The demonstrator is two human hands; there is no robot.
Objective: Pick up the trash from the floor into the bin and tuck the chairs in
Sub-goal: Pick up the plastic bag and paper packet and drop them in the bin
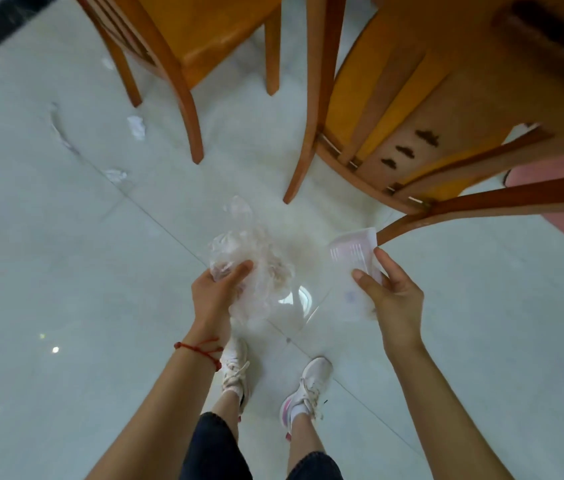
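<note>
Trash left on the floor (65,271): crumpled tissues (136,126) ahead-left, nearer the left hand (216,289). But that grip's clenched on a plastic bag (256,268), and the right hand (393,299) pinches a clear container (353,252). No bin in view.

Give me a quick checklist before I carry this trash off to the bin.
1. Left hand grips the crumpled clear plastic: ok.
2. Right hand grips the plastic container: ok.
3. Floor cleared of trash: not ok; a crumpled tissue and a smaller scrap lie to the left of the left chair.
4. Bin in view: not ok; none shows.
5. Chairs tucked in: cannot tell; the right chair stands close by.
</note>
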